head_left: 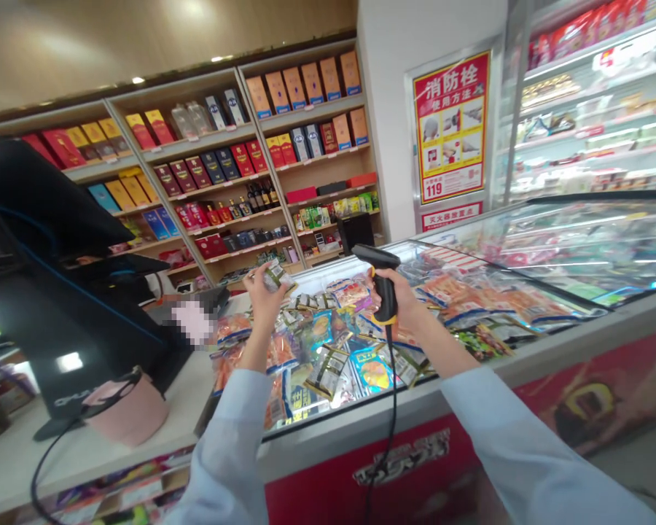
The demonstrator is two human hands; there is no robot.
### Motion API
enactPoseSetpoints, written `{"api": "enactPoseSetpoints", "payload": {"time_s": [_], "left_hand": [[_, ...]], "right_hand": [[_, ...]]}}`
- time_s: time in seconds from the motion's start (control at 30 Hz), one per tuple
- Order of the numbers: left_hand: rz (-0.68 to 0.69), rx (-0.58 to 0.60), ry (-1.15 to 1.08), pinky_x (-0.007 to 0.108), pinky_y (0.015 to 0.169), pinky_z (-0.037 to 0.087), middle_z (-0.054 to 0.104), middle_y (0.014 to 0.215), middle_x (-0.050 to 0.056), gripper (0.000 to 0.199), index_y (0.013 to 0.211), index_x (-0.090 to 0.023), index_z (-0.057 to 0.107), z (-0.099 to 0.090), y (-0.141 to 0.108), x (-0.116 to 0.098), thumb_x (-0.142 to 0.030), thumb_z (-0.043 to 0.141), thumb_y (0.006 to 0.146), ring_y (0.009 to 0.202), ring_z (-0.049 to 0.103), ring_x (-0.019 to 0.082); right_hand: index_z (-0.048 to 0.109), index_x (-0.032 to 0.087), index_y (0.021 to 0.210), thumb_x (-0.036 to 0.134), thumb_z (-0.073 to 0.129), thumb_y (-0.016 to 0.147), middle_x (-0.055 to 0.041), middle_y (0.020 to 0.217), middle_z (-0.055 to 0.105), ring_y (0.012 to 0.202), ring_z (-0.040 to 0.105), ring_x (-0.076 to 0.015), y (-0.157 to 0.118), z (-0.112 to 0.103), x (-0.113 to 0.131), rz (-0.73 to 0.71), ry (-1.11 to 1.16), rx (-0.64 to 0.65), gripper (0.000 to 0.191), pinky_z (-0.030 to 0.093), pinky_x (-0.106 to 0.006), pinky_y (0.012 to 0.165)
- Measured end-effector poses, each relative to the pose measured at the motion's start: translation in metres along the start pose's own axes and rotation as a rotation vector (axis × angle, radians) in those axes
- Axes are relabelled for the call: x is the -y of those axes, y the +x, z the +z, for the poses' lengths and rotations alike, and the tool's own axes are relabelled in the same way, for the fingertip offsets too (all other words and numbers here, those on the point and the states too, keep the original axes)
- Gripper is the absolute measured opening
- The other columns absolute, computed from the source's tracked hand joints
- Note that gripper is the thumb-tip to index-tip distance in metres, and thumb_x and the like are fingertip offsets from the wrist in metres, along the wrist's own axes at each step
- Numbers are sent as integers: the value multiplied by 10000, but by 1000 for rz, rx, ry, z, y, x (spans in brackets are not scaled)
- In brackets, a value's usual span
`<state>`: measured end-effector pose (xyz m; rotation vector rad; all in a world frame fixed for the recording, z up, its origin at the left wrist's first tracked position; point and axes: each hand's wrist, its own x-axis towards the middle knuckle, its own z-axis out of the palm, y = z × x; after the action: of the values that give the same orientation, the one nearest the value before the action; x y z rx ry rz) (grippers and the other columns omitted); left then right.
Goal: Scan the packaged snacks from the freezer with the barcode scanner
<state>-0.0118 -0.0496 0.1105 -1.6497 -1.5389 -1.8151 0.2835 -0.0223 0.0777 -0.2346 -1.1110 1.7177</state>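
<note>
My left hand [264,295] holds a small snack packet [278,275] with a pale label side, raised over the left part of the freezer's glass top. A black and yellow barcode scanner [385,292] is gripped in my right hand [401,295], its head tilted toward the left and its cable hanging down over the freezer front. Beneath both hands, many snack packets lie on the glass, among them a blue packet [372,370] and a gold-edged packet [328,370]. The packet and the scanner are apart.
A black checkout monitor [49,197] and a pink container [125,408] stand on the white counter [87,467] at the left. Shelves with boxed goods line the back wall. The chest freezer [530,343] runs off to the right, near a refrigerated display [595,117].
</note>
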Motion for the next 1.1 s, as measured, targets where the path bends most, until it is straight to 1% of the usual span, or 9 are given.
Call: {"api": "enactPoseSetpoints", "payload": {"time_s": [0.13, 0.27, 0.37, 0.43, 0.53, 0.63, 0.77, 0.87, 1.1], "left_hand": [[-106, 117, -152, 398, 1088, 338, 443, 1138, 38, 649, 1175, -273, 606, 38, -26, -43, -160, 808, 569, 1142, 495, 229], [-270, 263, -316, 428, 1039, 389, 522, 1107, 57, 659, 1238, -249, 564, 88, -88, -78, -248, 799, 622, 1087, 544, 241], [-249, 343, -296, 440, 1087, 349, 504, 1242, 94, 626, 1297, -230, 508, 120, -137, -99, -216, 714, 706, 1218, 494, 252], [-191, 431, -244, 434, 1108, 333, 465, 1315, 113, 600, 1339, -233, 467, 133, -162, -109, -186, 632, 764, 1282, 456, 242], [-84, 604, -85, 484, 1148, 264, 322, 1488, 132, 567, 1366, -249, 458, 139, -180, -116, -266, 596, 816, 1419, 296, 287], [-127, 737, 111, 581, 1146, 189, 223, 1580, 121, 571, 1401, -300, 443, 135, -182, -109, -426, 563, 857, 1469, 164, 358], [-158, 858, 96, 558, 1160, 178, 193, 1608, 89, 620, 1476, -339, 334, 128, -186, -92, -511, 475, 897, 1494, 71, 338], [-139, 847, 55, 541, 1179, 145, 182, 1613, 72, 622, 1483, -329, 327, 128, -194, -87, -490, 479, 901, 1501, 8, 317], [-157, 795, 68, 528, 1186, 148, 134, 1624, 64, 578, 1450, -310, 400, 138, -200, -98, -437, 508, 896, 1500, 0, 318]], "right_hand": [[559, 198, 814, 313, 631, 717, 36, 599, 573, 355, 423, -84, -24, -26, 32, -34, -33, -66, 166, 364, -231, 330], [558, 198, 803, 325, 656, 703, 42, 581, 560, 335, 419, -80, -55, -61, 47, -38, -65, -150, 189, 345, -220, 314], [563, 191, 781, 348, 677, 694, 37, 573, 561, 330, 425, -77, -81, -87, 46, -39, -81, -227, 213, 347, -215, 312], [558, 192, 766, 364, 688, 696, 37, 564, 559, 329, 438, -80, -97, -101, 41, -39, -92, -289, 227, 354, -213, 312], [561, 185, 757, 374, 706, 693, 34, 585, 577, 325, 453, -72, -118, -117, 31, -78, -110, -399, 247, 360, -202, 310], [573, 181, 760, 374, 720, 684, 32, 601, 587, 325, 464, -75, -132, -128, 25, -126, -130, -471, 254, 380, -207, 310], [588, 185, 801, 363, 715, 711, 33, 624, 590, 331, 463, -85, -140, -138, 22, -135, -170, -496, 237, 416, -235, 310], [585, 188, 792, 378, 707, 711, 34, 619, 582, 339, 460, -85, -142, -144, 21, -128, -124, -497, 240, 421, -235, 324], [596, 184, 788, 390, 720, 680, 30, 601, 583, 357, 469, -68, -137, -156, 16, -140, -32, -506, 264, 386, -191, 356]]}}
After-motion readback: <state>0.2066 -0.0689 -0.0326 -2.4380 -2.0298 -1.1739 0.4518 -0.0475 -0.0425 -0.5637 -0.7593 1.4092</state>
